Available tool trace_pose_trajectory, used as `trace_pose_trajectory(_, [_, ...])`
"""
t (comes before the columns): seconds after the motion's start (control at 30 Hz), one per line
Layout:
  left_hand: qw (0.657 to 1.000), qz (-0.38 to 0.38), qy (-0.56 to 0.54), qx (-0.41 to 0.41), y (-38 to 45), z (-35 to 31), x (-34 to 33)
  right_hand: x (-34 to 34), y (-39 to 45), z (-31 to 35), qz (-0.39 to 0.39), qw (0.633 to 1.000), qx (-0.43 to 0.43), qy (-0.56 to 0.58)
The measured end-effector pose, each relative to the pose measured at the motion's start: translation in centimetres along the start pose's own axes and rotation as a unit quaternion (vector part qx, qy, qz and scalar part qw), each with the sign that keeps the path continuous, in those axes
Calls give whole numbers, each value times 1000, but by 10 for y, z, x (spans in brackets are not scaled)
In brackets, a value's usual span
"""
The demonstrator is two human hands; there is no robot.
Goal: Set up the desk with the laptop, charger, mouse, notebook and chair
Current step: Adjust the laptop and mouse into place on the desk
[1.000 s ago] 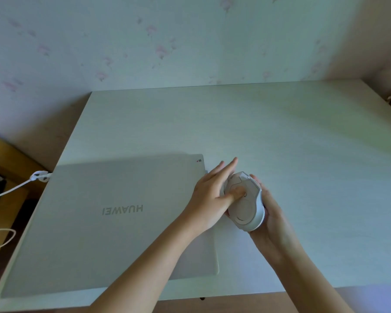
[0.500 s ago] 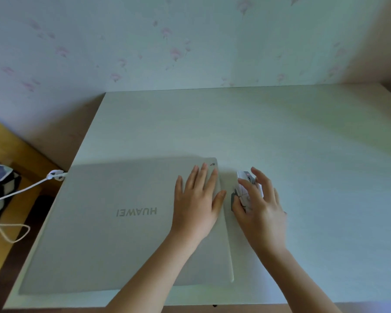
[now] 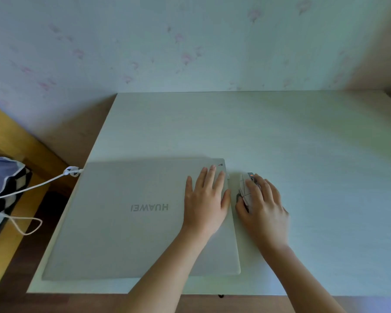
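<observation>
A closed silver laptop (image 3: 127,218) lies on the left half of the white desk (image 3: 303,141). A white charger cable (image 3: 32,187) is plugged into its far left corner and trails off the desk to the left. My left hand (image 3: 207,199) rests flat on the lid near its right edge, fingers spread. A white mouse (image 3: 246,188) sits on the desk just right of the laptop. My right hand (image 3: 263,206) lies over the mouse and cups it, hiding most of it. No notebook or chair is in view.
A black-and-white checked bag (image 3: 2,190) sits on a wooden surface (image 3: 7,136) left of the desk. The desk stands against a pale wall with a faint floral print (image 3: 190,48). Brown floor (image 3: 54,303) shows along the near edge.
One second ago both hands held the mouse turned up above the desk. The mouse now sits on the desk under my right hand, and my left hand has moved onto the laptop lid.
</observation>
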State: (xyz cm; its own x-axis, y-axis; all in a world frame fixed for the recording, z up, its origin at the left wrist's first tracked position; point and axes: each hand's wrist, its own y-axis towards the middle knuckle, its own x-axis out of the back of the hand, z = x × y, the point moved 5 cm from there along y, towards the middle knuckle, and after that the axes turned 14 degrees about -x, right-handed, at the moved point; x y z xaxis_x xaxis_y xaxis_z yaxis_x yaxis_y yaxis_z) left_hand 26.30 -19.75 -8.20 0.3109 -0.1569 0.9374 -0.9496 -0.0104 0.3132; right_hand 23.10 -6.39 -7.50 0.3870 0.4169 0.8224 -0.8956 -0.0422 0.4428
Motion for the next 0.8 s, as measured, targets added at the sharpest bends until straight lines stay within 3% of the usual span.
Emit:
trace_pose_trajectory(0.2, [997, 79, -11, 2, -2, -1, 14, 11, 5, 5, 96, 995, 11, -19])
trace_pose_trajectory(0.37, [992, 125, -29, -18, -8, -11, 68, 67, 17, 23, 118, 992, 49, -21])
trace_pose_trajectory(0.5, [997, 76, 4, -34, -18, -21, 140, 135, 19, 38, 121, 990, 72, -14])
trace_pose_trajectory(0.7, [991, 17, 78, -103, -36, -56, 236, 242, 7, 52, 58, 992, 107, -11])
trace_pose_trajectory(0.8, [989, -24, 58, -132, -48, -81, 273, 284, -6, 50, 53, 994, 95, -13])
